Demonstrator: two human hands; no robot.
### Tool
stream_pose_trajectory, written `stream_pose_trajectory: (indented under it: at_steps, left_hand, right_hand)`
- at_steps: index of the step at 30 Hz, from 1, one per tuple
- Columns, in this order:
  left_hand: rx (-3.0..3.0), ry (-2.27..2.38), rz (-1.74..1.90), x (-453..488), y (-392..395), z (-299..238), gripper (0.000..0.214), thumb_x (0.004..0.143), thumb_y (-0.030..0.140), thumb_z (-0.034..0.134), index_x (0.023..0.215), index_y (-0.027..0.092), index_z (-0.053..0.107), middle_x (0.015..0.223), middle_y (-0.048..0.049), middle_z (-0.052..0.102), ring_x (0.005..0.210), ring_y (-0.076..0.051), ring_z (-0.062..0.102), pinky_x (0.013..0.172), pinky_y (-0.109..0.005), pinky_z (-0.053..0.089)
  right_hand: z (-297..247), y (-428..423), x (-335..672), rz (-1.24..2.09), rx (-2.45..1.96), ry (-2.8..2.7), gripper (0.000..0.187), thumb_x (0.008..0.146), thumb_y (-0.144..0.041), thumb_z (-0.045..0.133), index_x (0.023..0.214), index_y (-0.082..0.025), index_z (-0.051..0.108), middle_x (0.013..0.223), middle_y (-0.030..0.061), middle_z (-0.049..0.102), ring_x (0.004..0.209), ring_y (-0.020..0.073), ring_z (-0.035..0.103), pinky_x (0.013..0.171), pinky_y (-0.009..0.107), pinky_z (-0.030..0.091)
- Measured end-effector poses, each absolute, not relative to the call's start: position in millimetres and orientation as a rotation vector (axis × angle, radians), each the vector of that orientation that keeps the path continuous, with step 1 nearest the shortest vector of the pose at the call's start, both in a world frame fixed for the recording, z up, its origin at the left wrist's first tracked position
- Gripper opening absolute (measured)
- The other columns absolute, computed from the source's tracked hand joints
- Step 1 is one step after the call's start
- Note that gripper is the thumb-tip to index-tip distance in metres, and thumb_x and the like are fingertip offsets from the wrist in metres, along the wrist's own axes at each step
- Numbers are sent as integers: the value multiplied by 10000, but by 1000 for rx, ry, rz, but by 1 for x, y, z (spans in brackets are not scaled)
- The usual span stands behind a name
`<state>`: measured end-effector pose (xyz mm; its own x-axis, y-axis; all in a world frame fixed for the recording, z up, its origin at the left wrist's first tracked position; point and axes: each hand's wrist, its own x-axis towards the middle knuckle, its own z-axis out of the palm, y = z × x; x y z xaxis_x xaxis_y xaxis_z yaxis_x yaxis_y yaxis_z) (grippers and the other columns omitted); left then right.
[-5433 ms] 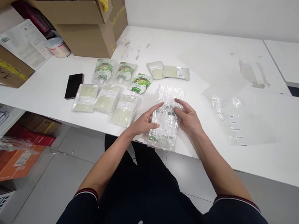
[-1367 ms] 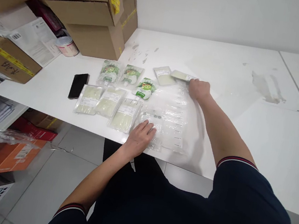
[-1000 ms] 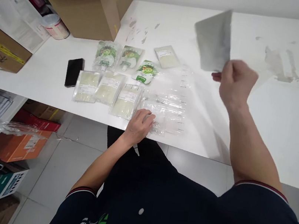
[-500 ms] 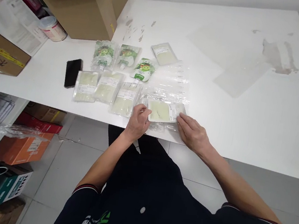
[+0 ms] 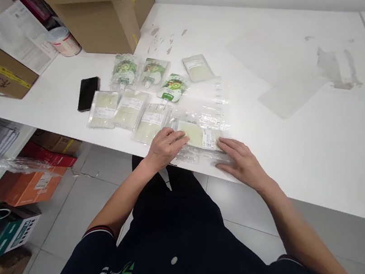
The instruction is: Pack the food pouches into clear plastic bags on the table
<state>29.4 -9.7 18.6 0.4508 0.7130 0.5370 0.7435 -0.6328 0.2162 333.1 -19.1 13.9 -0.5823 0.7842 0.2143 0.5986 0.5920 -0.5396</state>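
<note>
White table top (image 5: 322,144) fills most of the picture, and its near edge runs across the middle. At that edge, near the middle of the frame, lies a pale packet (image 5: 198,135) with a white label, flat on a sheet of clear bubble wrap (image 5: 212,111). The left hand (image 5: 163,146) sits at the left end of the packet. Its fingers are bent and close together, with the tips on the packet, but it is hard to tell if the thumb pinches it from below. The right hand (image 5: 242,161) lies flat at the right end, fingers straight and a little apart, pressing down on the wrap and touching the packet's label end. Just left of the hands is a row of three more pale packets (image 5: 128,109), side by side. Above them, three green pouches (image 5: 153,74) with fruit pictures lie in a row. One more pale packet (image 5: 198,67) lies alone just up and right of the pouches. A black phone (image 5: 88,93) lies left of the packet row. Brown cardboard boxes (image 5: 93,23) are stacked in the upper left, with a small round tub (image 5: 62,41) on its side beside them. An orange box (image 5: 27,185) sits on the floor in the lower left.
</note>
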Motion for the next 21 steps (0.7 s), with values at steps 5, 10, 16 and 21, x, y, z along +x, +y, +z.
stream_pose_trajectory:
  at_steps: [5,10,16,21]
  left_hand:
    - [-2721,-1401,-1148,38,18,46,234,967,368,553,920,218,726,971,-41,751,989,-207,613,927,-386,503]
    - [-2535,-1997,-1550,53,72,52,315,926,489,578,818,202,648,706,26,614,697,-125,563,668,-243,440]
    - [-2250,-2301,-1398,59,127,41,372,946,375,536,620,204,480,571,32,442,619,-140,460,668,-265,366]
    - [-2117,-2501,-1062,60,137,37,117,907,307,559,965,223,616,718,-36,622,793,-250,602,755,-346,423]
  right_hand:
    - [13,17,328,767,-1114,-1969,315,936,-459,551,1157,-289,698,1309,68,653,1265,263,572,1051,494,488]
    - [24,66,308,978,-1276,-1631,355,884,-551,588,932,-215,692,926,37,717,898,221,667,828,371,534]
    - [28,118,300,1186,-1383,-1583,427,830,-554,639,655,-204,467,567,-55,418,532,89,387,518,241,333]
    - [23,137,292,1122,-1603,-1649,311,856,-465,627,729,-192,548,593,-32,488,534,103,424,541,262,357]
